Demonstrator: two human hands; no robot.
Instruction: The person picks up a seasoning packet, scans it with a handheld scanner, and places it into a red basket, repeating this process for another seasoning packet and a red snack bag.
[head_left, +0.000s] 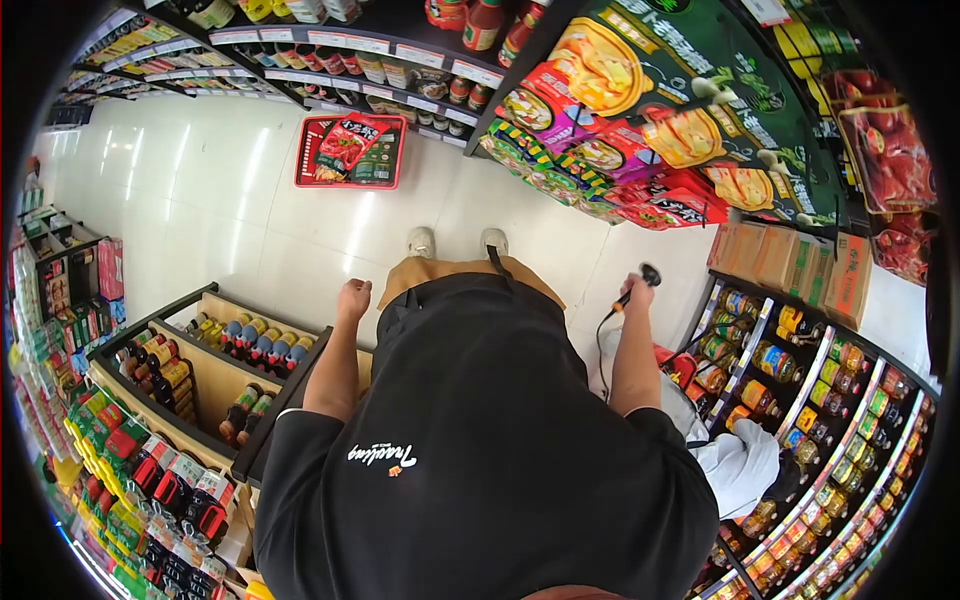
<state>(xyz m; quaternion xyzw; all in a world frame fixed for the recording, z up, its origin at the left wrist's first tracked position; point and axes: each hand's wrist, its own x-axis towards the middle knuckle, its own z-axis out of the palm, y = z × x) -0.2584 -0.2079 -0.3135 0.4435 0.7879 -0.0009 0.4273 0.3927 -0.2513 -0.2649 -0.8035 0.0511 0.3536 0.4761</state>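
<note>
On the left side of the head view, my left hand hangs beside my body with its fingers curled in and nothing visible in them. My right hand, on the other side, is closed around a small handheld device with a rounded black end. A thin dark cable runs down from it. Both hands are away from the shelves. Ahead of my feet, a red basket on the floor holds red and green packets.
Shelves of jars stand ahead, with hanging food packets at upper right. Cardboard boxes and bottle shelves are on the right. A person in pale clothing is close behind my right arm. A bottle display stands left.
</note>
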